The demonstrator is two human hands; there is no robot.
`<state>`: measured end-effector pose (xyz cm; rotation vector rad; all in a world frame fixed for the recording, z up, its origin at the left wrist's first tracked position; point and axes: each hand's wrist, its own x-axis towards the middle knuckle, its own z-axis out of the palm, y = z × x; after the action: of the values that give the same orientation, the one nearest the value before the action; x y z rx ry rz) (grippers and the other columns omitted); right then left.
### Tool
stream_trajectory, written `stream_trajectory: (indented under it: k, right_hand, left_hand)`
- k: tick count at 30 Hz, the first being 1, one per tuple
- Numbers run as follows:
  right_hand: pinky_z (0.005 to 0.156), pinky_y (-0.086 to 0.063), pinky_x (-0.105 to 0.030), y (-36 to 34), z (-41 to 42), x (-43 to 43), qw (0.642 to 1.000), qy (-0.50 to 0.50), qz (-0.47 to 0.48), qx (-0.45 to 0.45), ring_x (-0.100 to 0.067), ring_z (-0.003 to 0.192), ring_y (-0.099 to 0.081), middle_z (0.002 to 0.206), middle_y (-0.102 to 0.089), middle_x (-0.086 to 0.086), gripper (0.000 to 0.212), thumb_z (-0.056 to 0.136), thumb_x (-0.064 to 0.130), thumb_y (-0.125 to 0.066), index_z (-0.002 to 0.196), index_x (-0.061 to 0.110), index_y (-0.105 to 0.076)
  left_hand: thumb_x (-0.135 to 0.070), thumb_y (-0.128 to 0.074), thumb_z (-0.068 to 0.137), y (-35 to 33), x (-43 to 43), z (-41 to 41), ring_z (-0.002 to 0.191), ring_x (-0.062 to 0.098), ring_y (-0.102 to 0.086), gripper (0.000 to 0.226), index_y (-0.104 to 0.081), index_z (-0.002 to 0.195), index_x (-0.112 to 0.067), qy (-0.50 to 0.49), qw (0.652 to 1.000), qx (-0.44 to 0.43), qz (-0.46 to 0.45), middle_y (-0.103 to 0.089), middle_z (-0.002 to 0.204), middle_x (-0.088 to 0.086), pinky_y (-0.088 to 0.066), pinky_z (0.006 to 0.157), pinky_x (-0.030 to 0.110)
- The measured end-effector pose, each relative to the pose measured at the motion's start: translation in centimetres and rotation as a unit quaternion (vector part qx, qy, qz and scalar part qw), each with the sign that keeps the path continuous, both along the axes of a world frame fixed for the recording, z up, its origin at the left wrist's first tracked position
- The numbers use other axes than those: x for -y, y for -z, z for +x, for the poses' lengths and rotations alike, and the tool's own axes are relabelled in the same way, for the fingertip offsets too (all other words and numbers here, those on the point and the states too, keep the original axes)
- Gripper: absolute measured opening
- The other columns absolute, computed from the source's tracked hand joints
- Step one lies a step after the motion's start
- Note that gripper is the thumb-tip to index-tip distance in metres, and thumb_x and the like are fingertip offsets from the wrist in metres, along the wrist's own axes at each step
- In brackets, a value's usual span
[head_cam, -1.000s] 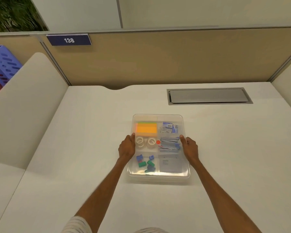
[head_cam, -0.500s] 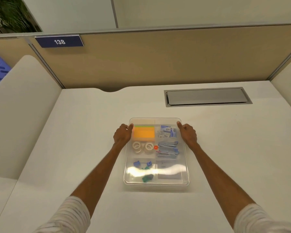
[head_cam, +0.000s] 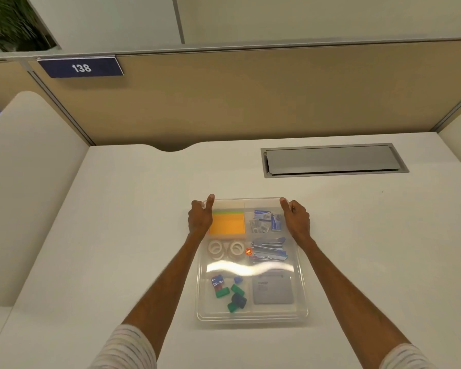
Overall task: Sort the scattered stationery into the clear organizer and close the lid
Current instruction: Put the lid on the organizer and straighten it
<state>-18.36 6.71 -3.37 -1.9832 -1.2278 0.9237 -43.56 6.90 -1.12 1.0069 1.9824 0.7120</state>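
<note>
The clear organizer (head_cam: 252,315) lies on the white desk with its transparent lid on top. Through the lid I see an orange sticky-note pad (head_cam: 227,222), two tape rolls (head_cam: 226,249), staple boxes (head_cam: 266,221), blue staplers (head_cam: 268,250), green and blue sharpeners and erasers (head_cam: 230,291) and a grey pad (head_cam: 273,290). My left hand (head_cam: 200,218) grips the far left corner, thumb on the lid. My right hand (head_cam: 296,218) grips the far right corner the same way.
A grey cable hatch (head_cam: 333,159) is set into the desk at the back right. A tan partition (head_cam: 250,97) with a blue "138" sign (head_cam: 81,67) stands behind. A white side panel (head_cam: 30,182) rises at the left.
Both hands have slid along the organizer's sides from the middle to the far corners. The view has shifted a little.
</note>
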Motion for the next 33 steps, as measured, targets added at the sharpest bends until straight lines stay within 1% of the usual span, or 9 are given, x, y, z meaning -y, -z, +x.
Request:
stream_trajectory:
  k: [3,8,13,15,17,19,21,27,33]
  right_hand:
    - [0.076,-0.053,-0.04,0.2,0.0,0.0,1.0,0.002,0.01,0.005,-0.023,0.071,-0.057,0.079,-0.062,-0.018,0.042,0.098,0.044,-0.046,0.078,0.007,-0.046]
    - [0.068,-0.045,-0.03,0.3,0.0,0.1,1.0,0.006,0.025,0.016,-0.021,0.067,-0.055,0.073,-0.059,-0.012,0.042,0.098,0.043,-0.047,0.076,0.007,-0.047]
    - [0.07,-0.052,-0.037,0.2,0.0,0.2,0.998,0.017,0.046,0.039,-0.022,0.066,-0.055,0.078,-0.065,-0.019,0.042,0.097,0.043,-0.049,0.074,0.007,-0.047]
    - [0.069,-0.051,-0.038,0.2,0.0,0.3,0.998,0.023,0.046,0.048,-0.022,0.066,-0.055,0.077,-0.065,-0.019,0.043,0.097,0.043,-0.049,0.073,0.007,-0.048]
    - [0.064,-0.045,-0.033,0.2,0.0,0.3,0.997,0.025,0.041,0.061,-0.021,0.065,-0.055,0.073,-0.063,-0.015,0.044,0.097,0.045,-0.047,0.073,0.008,-0.048]
    - [0.063,-0.04,-0.028,0.2,0.0,0.2,0.996,0.024,0.032,0.075,-0.02,0.065,-0.054,0.071,-0.059,-0.008,0.045,0.098,0.046,-0.045,0.073,0.009,-0.048]
    - [0.064,-0.038,-0.027,0.3,-0.1,0.2,0.996,0.025,0.027,0.084,-0.019,0.065,-0.053,0.071,-0.057,-0.006,0.044,0.098,0.046,-0.045,0.073,0.009,-0.048]
    - [0.066,-0.043,-0.03,0.7,0.3,0.0,0.997,0.037,0.007,0.064,-0.02,0.066,-0.054,0.073,-0.059,-0.008,0.048,0.096,0.049,-0.046,0.074,0.008,-0.049]
    - [0.063,-0.042,-0.029,0.9,0.3,-0.3,0.997,0.029,-0.006,0.074,-0.02,0.061,-0.052,0.067,-0.057,-0.009,0.053,0.097,0.051,-0.043,0.065,0.008,-0.047]
  left_hand:
    - [-0.058,-0.039,0.096,0.4,-0.1,0.0,0.118,0.036,-0.055,0.066,-0.054,0.119,0.002,0.009,1.0,-0.02,-0.002,-0.061,0.126,0.018,-0.042,0.098,0.041]
    - [-0.059,-0.038,0.095,0.9,-0.1,-0.1,0.109,0.038,-0.058,0.064,-0.057,0.108,0.001,0.009,0.999,-0.029,0.01,-0.064,0.114,0.02,-0.043,0.091,0.042]
    - [-0.057,-0.042,0.095,1.1,0.2,-0.2,0.095,0.034,-0.059,0.051,-0.046,0.09,-0.007,-0.001,0.999,-0.025,0.043,-0.059,0.09,0.01,-0.04,0.075,0.035]
    - [-0.052,-0.044,0.096,1.1,0.4,-0.3,0.096,0.035,-0.059,0.047,-0.045,0.095,-0.006,0.001,0.998,-0.02,0.052,-0.061,0.096,0.014,-0.042,0.077,0.037]
    - [-0.046,-0.046,0.097,1.1,0.5,-0.4,0.1,0.037,-0.058,0.047,-0.046,0.105,0.0,0.007,0.998,-0.02,0.056,-0.062,0.106,0.02,-0.045,0.083,0.04]
    - [-0.043,-0.047,0.098,1.1,0.5,-0.4,0.101,0.038,-0.058,0.046,-0.044,0.109,0.001,0.017,0.998,-0.028,0.059,-0.061,0.108,0.021,-0.045,0.083,0.04]
    - [-0.042,-0.047,0.098,1.0,0.6,-0.4,0.1,0.038,-0.059,0.044,-0.042,0.11,0.0,0.027,0.997,-0.044,0.064,-0.061,0.108,0.019,-0.044,0.082,0.039]
    - [-0.046,-0.053,0.094,0.9,0.5,-0.4,0.096,0.036,-0.061,0.046,-0.042,0.107,-0.003,0.038,0.992,-0.091,0.081,-0.063,0.102,0.015,-0.05,0.083,0.043]
    - [-0.051,-0.048,0.094,1.4,0.0,-0.4,0.102,0.037,-0.061,0.052,-0.048,0.112,-0.003,0.049,0.992,-0.104,0.05,-0.064,0.109,0.017,-0.047,0.084,0.04]
